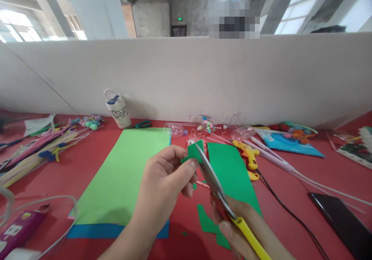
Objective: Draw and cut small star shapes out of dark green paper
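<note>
A small piece of green paper (195, 150) is pinched between the thumb and fingers of my left hand (167, 174). My right hand (241, 217) grips a pair of scissors (211, 174) with a yellow handle, its blades pointing up and left. The blade tips meet the right side of the small piece; whether they are cutting into it I cannot tell. Behind the scissors lies a larger sheet of green paper (229, 167). Green offcuts (206, 219) lie on the red table below my hands. To the left, a light green sheet (116, 174) rests over a blue sheet (93, 231).
A yellow glue gun (247, 153) with a black cord lies to the right, near a black phone (340, 221). Clear plastic bottles (176, 130), pliers (143, 124) and a white cup (118, 112) line the back. Pipe cleaners (43, 140) spread at left. A white partition (186, 78) stands behind.
</note>
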Available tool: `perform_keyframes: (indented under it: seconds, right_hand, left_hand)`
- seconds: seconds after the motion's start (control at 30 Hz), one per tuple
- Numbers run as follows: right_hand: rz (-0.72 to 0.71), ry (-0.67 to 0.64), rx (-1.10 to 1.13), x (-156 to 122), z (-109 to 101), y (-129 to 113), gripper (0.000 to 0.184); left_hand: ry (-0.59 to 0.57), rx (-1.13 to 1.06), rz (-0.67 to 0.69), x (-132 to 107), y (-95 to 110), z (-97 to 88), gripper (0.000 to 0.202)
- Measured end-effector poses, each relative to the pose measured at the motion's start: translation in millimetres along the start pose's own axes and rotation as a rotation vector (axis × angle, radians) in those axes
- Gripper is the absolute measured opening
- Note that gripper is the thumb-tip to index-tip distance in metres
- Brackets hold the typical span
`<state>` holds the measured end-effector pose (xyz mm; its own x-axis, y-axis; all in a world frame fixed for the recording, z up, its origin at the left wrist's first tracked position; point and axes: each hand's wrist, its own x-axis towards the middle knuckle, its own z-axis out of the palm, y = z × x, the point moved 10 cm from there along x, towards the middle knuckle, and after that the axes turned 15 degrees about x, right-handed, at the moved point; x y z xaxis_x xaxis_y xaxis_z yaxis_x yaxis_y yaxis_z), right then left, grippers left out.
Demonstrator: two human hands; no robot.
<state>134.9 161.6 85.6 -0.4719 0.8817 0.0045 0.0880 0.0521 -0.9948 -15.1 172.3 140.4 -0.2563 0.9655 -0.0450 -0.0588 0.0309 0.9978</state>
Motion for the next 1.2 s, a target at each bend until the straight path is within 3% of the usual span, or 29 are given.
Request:
perform_keyframes:
  seconds: [0.23,0.47,0.67,1.2]
  right_hand:
    - [0.071,-0.165,0.047,9,8,16,0.044]
    - [0.092,-0.164,0.074,5,13,12,0.052]
    - [0.042,-0.09,0.07,6,8,4,0.047]
    - [0.097,-0.107,0.033,7,9,17,0.049]
  left_hand:
    - [-0.023,-0.032,0.029,0,-1,1.8,0.01]
    - [-0.077,-0.077,0.01,2,-3,6.2,0.013]
    - [-0.088,-0.066,0.002,2,-3,6.0,0.013]
    - [-0.059,-0.01,-0.01,3,1,1.6,0.011]
